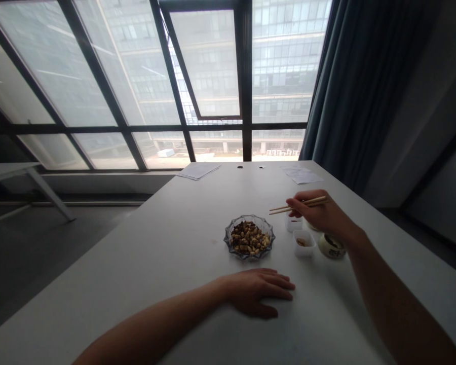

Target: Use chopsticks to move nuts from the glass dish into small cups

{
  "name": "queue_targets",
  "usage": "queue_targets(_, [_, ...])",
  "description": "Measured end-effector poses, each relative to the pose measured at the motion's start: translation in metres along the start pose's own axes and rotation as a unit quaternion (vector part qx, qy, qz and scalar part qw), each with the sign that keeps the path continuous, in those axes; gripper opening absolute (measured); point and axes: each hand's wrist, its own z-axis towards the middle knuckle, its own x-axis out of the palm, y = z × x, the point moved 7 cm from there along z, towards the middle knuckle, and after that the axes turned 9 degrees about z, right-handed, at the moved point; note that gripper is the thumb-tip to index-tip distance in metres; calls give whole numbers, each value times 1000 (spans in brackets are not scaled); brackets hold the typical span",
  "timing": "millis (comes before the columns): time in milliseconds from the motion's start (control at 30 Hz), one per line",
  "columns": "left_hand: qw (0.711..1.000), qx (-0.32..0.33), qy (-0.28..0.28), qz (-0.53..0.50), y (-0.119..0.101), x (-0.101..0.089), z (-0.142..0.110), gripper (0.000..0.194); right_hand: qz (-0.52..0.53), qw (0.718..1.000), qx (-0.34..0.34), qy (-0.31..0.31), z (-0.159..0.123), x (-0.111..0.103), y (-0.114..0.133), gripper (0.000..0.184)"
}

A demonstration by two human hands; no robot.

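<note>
My right hand [314, 209] grips a pair of wooden chopsticks [280, 209], their tips pointing left above the table. Nothing shows between the tips. Left of them stands a glass bowl [228, 242] with a scalloped rim, filled with mixed brown and pale pieces like nuts or beans [250, 237]. My left hand [259, 293] lies flat on the table in front of the bowl, fingers spread. Below my right hand are a small clear square container [304, 252] with a few brown pieces and another clear container [293, 226] partly hidden by the hand.
A round pale jar [331, 248] with dark markings sits beside my right wrist, and another round vessel behind it is mostly covered. Papers [199, 171] lie at the table's far left, more sheets [302, 175] at the far right. Windows and a dark curtain [342, 91] stand beyond.
</note>
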Motion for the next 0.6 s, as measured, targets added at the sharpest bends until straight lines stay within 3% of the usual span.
queue_targets(267, [1000, 4, -6, -3, 1, 1, -1, 58, -25, 991, 23, 130, 8, 58, -27, 27])
queue_targets(600, [1000, -11, 0, -9, 3, 3, 0, 56, -40, 990, 26, 131, 9, 68, -40, 34])
